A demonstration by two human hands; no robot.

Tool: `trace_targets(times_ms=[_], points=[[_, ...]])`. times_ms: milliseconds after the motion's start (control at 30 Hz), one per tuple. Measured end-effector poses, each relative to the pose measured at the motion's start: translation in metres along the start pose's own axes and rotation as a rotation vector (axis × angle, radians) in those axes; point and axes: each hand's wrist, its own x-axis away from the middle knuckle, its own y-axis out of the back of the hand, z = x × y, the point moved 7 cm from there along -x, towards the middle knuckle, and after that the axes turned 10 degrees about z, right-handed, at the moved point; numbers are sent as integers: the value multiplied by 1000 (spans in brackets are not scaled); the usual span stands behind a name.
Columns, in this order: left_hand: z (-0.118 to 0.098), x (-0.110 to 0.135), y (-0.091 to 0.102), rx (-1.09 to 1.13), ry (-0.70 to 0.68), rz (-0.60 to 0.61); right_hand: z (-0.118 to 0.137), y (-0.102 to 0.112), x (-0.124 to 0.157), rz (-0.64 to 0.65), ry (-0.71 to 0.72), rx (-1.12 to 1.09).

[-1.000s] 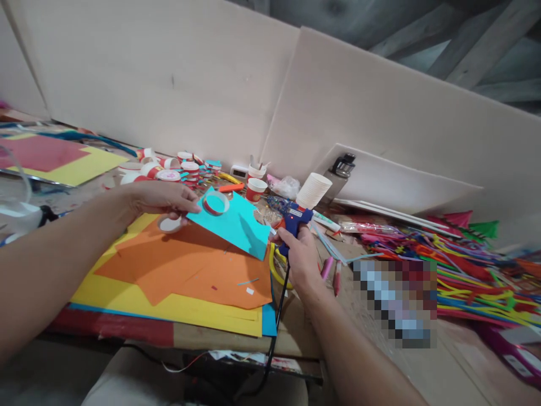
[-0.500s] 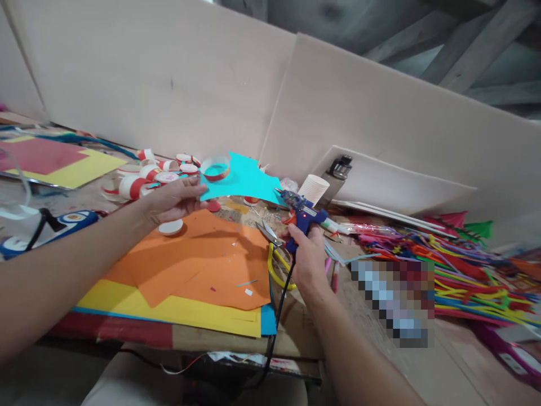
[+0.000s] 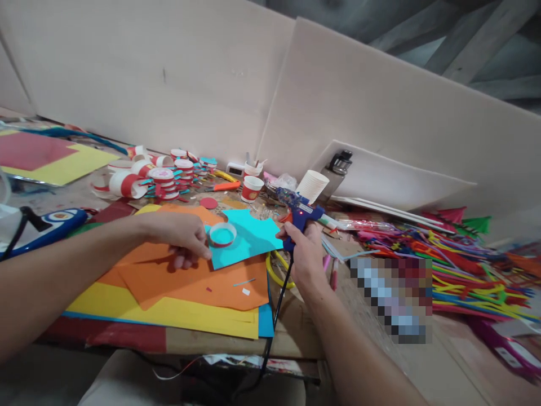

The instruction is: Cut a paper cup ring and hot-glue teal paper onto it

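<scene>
My left hand (image 3: pixel 183 239) pinches the left edge of a bright blue sheet of paper (image 3: pixel 249 242), fingers curled beneath. The sheet has curved cut-outs and lies low over orange paper (image 3: pixel 169 287). A short ring cut from a paper cup (image 3: pixel 222 235) stands on the blue sheet near my fingers. My right hand (image 3: pixel 307 254) grips a dark blue glue gun (image 3: pixel 304 213) by its handle, a small red light lit. Its nozzle points left, above the blue sheet's right end. Yellow scissor handles (image 3: pixel 274 273) show under the sheet; their blades are hidden.
Red-and-white cup pieces (image 3: pixel 127 185) and stacked ring shapes (image 3: pixel 164 183) sit at the back left. Behind the blue sheet are a paper cup (image 3: pixel 252 189) and an orange cutter (image 3: pixel 227 186). White cups (image 3: pixel 313 186) and colourful pipe cleaners (image 3: pixel 469 282) lie rightward. The gun's black cord (image 3: pixel 279 310) hangs over the table edge.
The blue sheet with the cup ring has come down and nearer, onto the orange paper. My left hand has lowered with it. The glue gun has stayed nearly in place.
</scene>
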Motion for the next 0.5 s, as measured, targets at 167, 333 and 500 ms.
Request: trace_targets(times_ms=[167,333,500], points=[[0,21,54,-233,-73,-357,-3,-12,2,115,-25,2],[-10,7,55,-279,-363,-475,0,-22,7,198,-38,28],[-6,-10,46,-120,-517,-356,2,-24,10,239,-12,62]])
